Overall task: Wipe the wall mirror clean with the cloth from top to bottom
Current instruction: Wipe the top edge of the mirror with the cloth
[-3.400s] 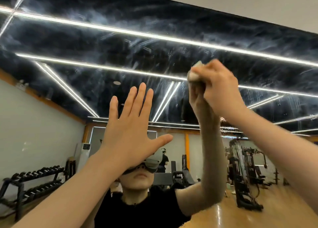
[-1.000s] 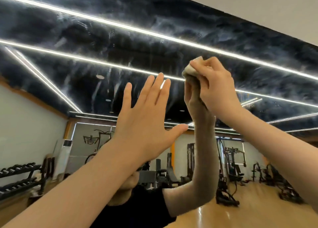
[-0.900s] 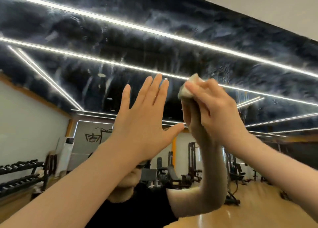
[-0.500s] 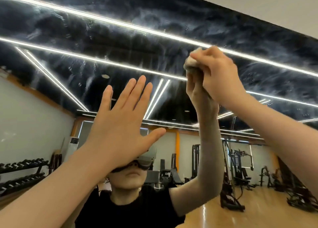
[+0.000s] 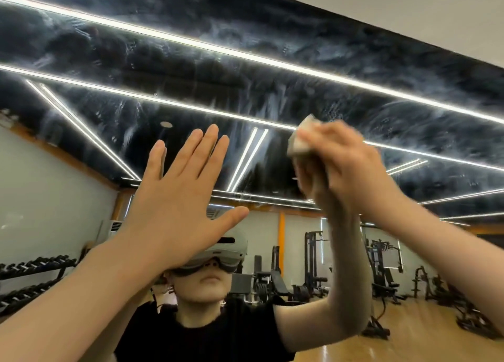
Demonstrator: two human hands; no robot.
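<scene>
The wall mirror fills almost the whole view, its upper part covered in whitish smears and streaks over the reflected dark ceiling. My right hand is shut on a small pale cloth, which it presses against the glass right of centre, slightly blurred. My left hand lies flat on the mirror with fingers spread, left of the cloth. Both arms and a person in a black shirt with a headset show as reflections below.
The mirror's top edge slants down to the right under a pale wall strip. Reflected in the glass are a dumbbell rack at the left, gym machines at the right and a wooden floor.
My right hand with the cloth has swept down and slightly right from its higher spot half a second ago. My left hand stays flat on the glass.
</scene>
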